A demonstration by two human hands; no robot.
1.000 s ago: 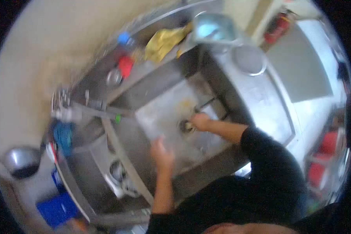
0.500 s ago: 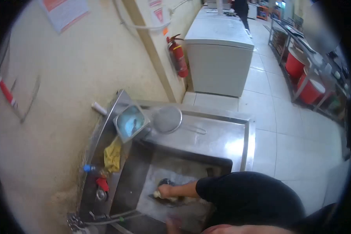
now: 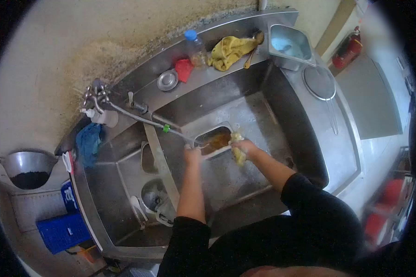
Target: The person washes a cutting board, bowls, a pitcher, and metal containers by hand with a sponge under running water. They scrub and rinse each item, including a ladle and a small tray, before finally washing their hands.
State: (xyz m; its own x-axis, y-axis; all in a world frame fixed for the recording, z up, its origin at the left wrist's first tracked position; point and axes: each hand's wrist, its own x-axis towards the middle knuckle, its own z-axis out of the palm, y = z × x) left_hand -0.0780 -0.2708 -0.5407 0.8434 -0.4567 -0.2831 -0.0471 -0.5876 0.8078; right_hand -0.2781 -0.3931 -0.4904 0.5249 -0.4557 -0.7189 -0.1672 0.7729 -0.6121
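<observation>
In the right basin of the steel sink [image 3: 245, 182], a rectangular metal pan [image 3: 216, 141] holds brownish water. At the pan's left end is my left hand [image 3: 192, 152], its fingers closed by the rim and the end of a thin hose [image 3: 182, 135]. What exactly its fingers grip is too small to tell. My right hand [image 3: 246, 147] is closed on a yellowish cloth [image 3: 239, 154] at the pan's right end. The hose runs from the tap [image 3: 96, 98] over the divider.
A bottle [image 3: 196, 51], yellow gloves or cloth [image 3: 230, 51], red cloth [image 3: 184, 70] and metal lid [image 3: 168, 80] line the back ledge. A container of bluish liquid [image 3: 290, 46] and a strainer [image 3: 320, 83] stand right. Dishes [image 3: 155, 194] lie in the left basin.
The view has swung left and down, showing both basins. My left hand, blurred low in the earlier frame, is now at the pan's left end. The pan is now clearly seen.
</observation>
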